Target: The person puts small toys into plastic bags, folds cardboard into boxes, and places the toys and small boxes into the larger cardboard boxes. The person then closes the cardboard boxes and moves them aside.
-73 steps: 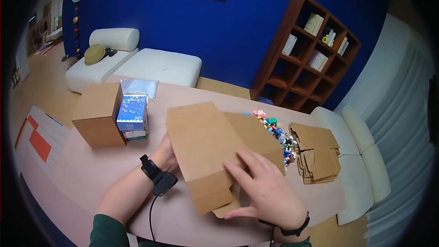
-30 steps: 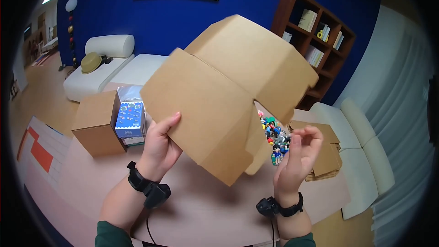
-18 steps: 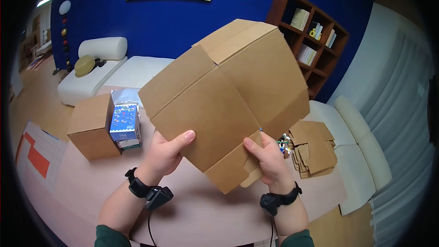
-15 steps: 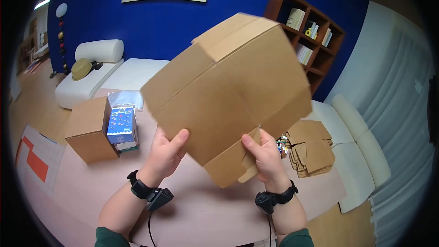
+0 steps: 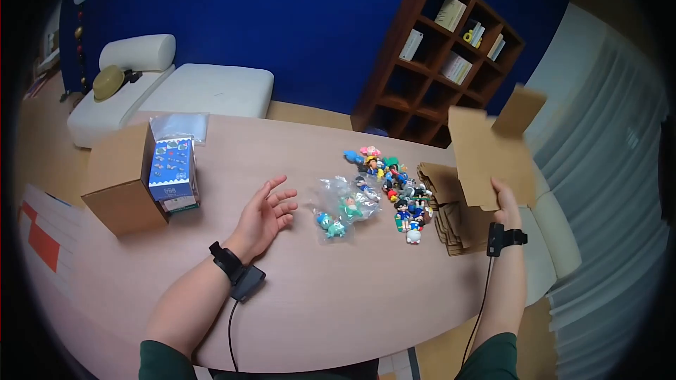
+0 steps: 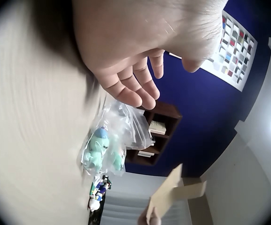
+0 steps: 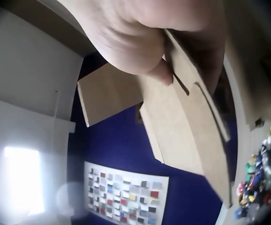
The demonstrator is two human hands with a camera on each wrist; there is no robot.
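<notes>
My right hand (image 5: 505, 205) grips the lower edge of an unfolded cardboard box (image 5: 486, 148), raised at the right with one flap sticking up. In the right wrist view, the thumb lies on one face of the cardboard (image 7: 173, 126). Beneath it is a stack of flat cardboard boxes (image 5: 445, 200), partly covered by the raised one. My left hand (image 5: 262, 222) is at the table's left middle, holding nothing, its fingers loosely spread. Right of its fingertips lie green toy figurines in clear bags (image 5: 345, 207); in the left wrist view, a bagged figurine (image 6: 95, 150) appears below the fingers.
A heap of small colourful figurines (image 5: 405, 197) lies between the bagged ones and the cardboard stack. On the table's left stand a brown cardboard box (image 5: 120, 183) and a blue printed box (image 5: 172, 172), with clear plastic bags (image 5: 179, 127) behind.
The cardboard box, earlier held by both hands over the table's middle, has moved right in my right hand. My left hand has let go, and the bagged figurines now show.
</notes>
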